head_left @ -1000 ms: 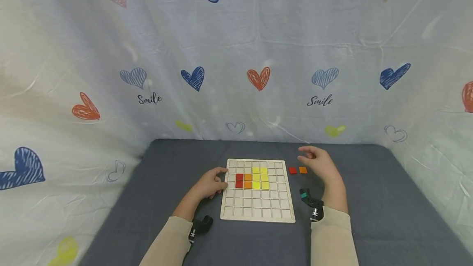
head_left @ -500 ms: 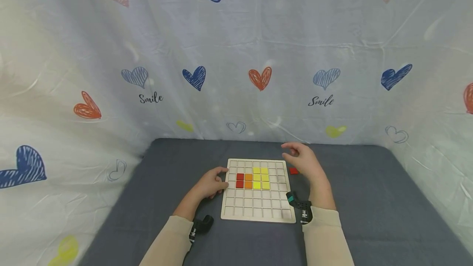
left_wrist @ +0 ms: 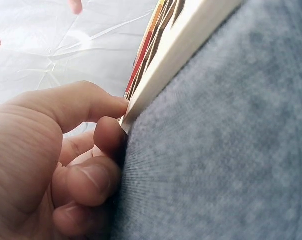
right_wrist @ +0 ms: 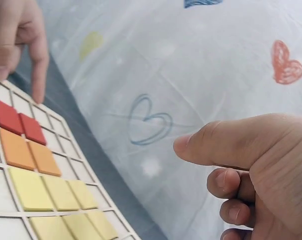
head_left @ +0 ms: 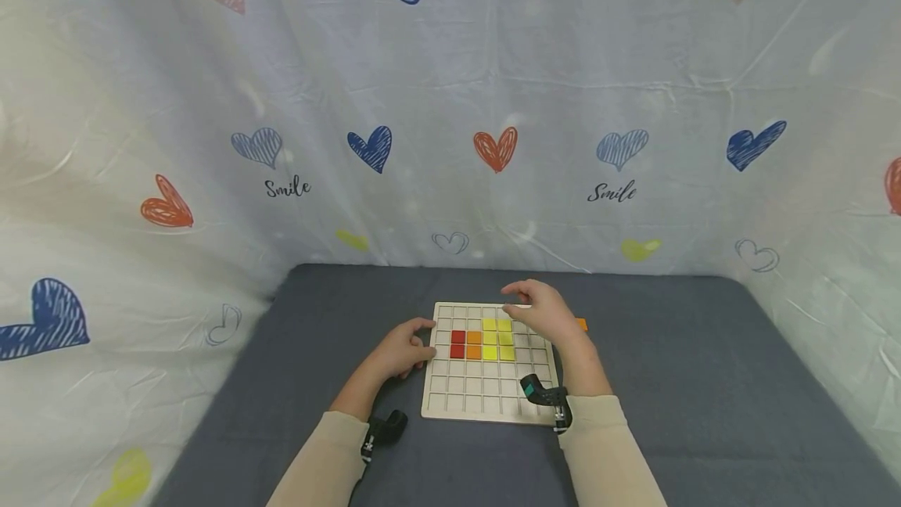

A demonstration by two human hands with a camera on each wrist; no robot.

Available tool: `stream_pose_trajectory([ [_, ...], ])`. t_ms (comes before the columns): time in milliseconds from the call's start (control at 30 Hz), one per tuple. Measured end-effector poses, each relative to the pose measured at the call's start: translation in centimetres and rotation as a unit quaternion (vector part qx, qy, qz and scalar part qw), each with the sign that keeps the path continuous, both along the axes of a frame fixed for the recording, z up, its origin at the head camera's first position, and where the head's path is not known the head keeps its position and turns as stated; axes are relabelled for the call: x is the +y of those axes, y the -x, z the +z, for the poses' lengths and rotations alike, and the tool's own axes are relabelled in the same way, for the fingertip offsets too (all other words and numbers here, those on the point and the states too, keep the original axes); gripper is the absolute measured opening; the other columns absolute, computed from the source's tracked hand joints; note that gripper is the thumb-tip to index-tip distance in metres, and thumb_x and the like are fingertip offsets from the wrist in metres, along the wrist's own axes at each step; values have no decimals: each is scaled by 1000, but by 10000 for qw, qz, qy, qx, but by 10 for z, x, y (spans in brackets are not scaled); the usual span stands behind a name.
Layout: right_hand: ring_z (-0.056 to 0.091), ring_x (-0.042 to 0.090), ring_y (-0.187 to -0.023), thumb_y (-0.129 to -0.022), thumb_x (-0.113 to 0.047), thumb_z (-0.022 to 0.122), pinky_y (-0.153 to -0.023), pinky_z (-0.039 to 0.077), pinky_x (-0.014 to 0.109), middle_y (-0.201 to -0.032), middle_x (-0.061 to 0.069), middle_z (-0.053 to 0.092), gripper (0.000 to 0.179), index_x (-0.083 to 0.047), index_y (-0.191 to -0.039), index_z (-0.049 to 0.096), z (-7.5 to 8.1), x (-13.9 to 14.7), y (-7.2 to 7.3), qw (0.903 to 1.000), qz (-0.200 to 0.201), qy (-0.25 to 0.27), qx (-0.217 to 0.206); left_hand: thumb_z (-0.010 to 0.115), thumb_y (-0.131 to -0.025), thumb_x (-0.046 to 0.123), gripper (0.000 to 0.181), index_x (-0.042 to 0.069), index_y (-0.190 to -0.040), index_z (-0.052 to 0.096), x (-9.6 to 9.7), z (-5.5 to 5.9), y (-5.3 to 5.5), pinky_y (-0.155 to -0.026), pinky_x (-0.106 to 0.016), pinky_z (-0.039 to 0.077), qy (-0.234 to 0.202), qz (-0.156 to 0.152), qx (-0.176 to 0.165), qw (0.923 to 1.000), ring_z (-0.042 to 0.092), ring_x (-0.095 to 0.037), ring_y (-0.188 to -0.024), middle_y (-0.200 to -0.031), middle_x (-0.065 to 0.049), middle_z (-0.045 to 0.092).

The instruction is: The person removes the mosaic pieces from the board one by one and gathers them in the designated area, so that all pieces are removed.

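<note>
Partly under the right hand (head_left: pixel 551 313), the board (head_left: pixel 473 386) touches the left hand (head_left: pixel 398 348) (thumbs apart from forefingers).

Board (head_left: pixel 474 386): pale wood, squared grid pattern. On it, left to right: two red tiles (head_left: pixel 457 338), two orange tiles (head_left: pixel 474 351), six yellow tiles (head_left: pixel 489 339). Right of board: single orange tile (head_left: pixel 581 324). Under board: plain dark blue-grey cloth (head_left: pixel 450 460). Beyond board: whitish curtain (head_left: pixel 450 61), printed hearts in blue, red, yellow; black "Smile" lettering (head_left: pixel 612 192).
</note>
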State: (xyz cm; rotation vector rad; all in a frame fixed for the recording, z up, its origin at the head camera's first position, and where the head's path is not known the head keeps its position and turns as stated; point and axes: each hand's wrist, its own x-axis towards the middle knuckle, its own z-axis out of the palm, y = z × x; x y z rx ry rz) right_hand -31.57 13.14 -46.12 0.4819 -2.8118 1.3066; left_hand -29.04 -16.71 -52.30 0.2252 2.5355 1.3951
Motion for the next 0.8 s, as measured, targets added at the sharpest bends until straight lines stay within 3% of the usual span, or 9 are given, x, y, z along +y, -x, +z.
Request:
stream_pose_trajectory([
  [233,38,20,-71,-97,-18,73,-64,31,37,-79,5,43,29,-6,-123,74,-14,-18,5,9978,224,-616,16,72,-94,12,59,7,-149,51,0,-1,1,-38,-29,34,-22,-30,16,10000,37,-13,-37,-58,-3,57],
  [300,42,21,-72,-97,-19,73,-65,33,37,-81,6,49,28,-6,-122,75,-19,-22,6,9964,208,-825,-49,72,-94,13,59,8,-149,51,-1,-1,1,-38,-29,33,-16,-12,-10,10000,37,-13,-37,-58,-3,57],
  [433,61,25,-95,-97,-18,71,-82,50,43,-105,9,68,29,-6,-123,75,-28,-28,5,9930,32,-1163,-194,73,-94,13,59,8,-148,51,-1,0,2,-38,-29,33,-31,25,-54,10000,37,-13,-37,-58,-3,57],
  [533,62,27,-110,-97,-17,69,-98,49,48,-120,9,70,29,-7,-123,76,-33,-31,5,9918,-99,-1251,-257,73,-94,13,59,8,-148,51,-1,-1,2,-38,-29,33,-42,9,-47,10000,38,-13,-37,-59,-3,57],
  [800,62,31,-120,-97,-15,69,-101,48,50,-124,10,70,29,-5,-123,75,-37,-31,5,9935,-133,-1081,-340,73,-93,12,59,8,-148,51,-2,-3,3,-38,-30,34,-61,-36,-54,10000,37,-13,-37,-58,-3,57],
])
